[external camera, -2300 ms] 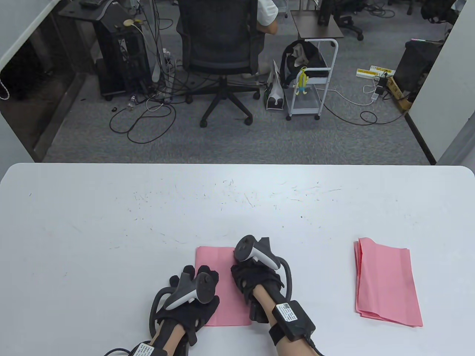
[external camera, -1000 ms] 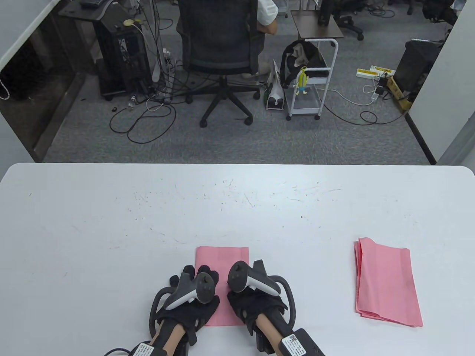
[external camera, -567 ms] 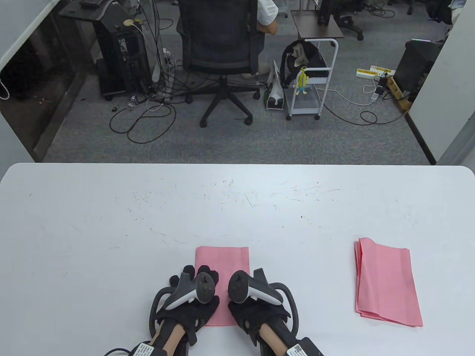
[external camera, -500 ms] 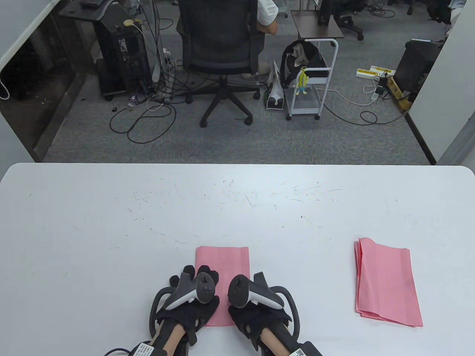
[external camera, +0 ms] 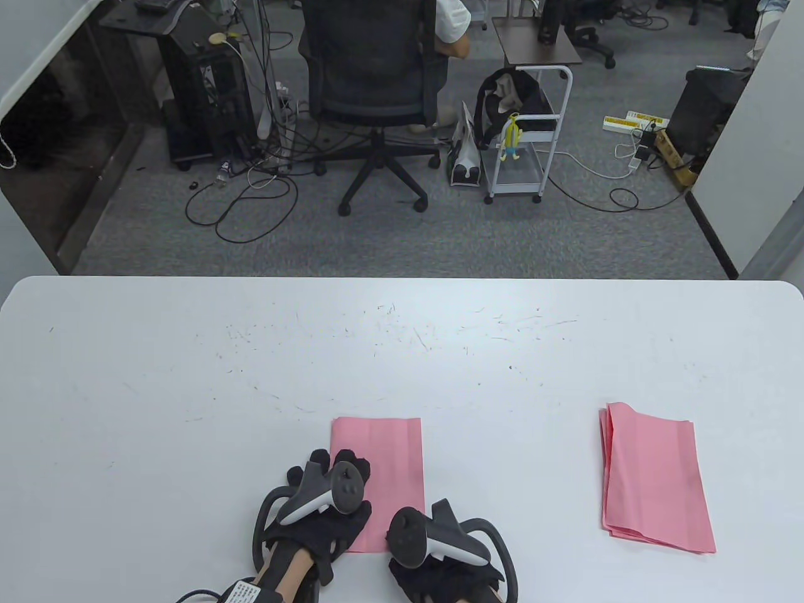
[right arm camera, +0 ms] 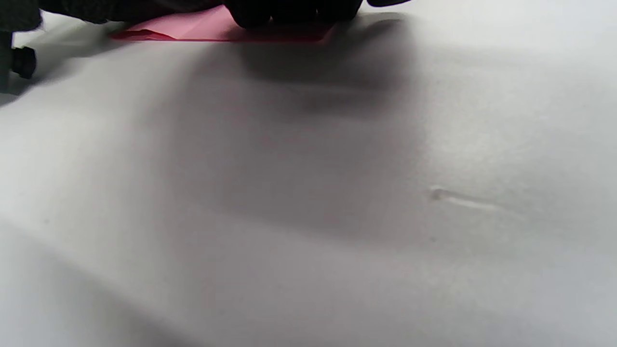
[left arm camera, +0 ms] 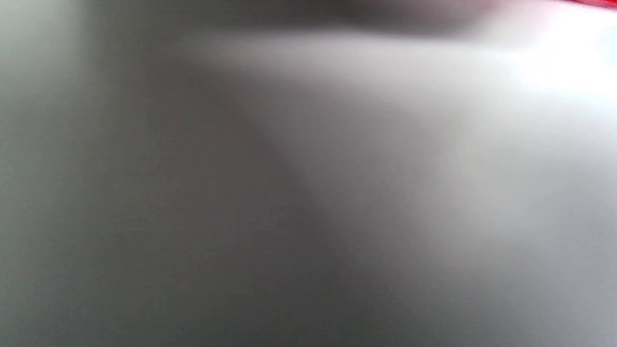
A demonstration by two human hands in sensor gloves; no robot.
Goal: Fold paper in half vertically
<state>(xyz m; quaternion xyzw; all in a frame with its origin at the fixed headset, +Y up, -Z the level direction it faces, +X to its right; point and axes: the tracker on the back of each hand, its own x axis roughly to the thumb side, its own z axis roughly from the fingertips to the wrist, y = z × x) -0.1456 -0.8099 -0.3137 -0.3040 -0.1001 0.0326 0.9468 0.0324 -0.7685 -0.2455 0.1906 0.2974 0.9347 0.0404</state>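
A pink paper, folded into a tall narrow rectangle, lies flat near the table's front edge. My left hand rests flat on its lower left part, fingers spread. My right hand is at the paper's lower right corner, mostly hidden under its tracker. In the right wrist view the dark fingertips touch the near edge of the pink paper. The left wrist view is a grey blur with a red sliver at the top right.
A stack of pink folded sheets lies at the right of the white table. Beyond the table's far edge are an office chair and a small white cart on the floor.
My right hand has slid down the paper's right side toward me, from near its top to its bottom corner. The left hand and the paper have not moved.
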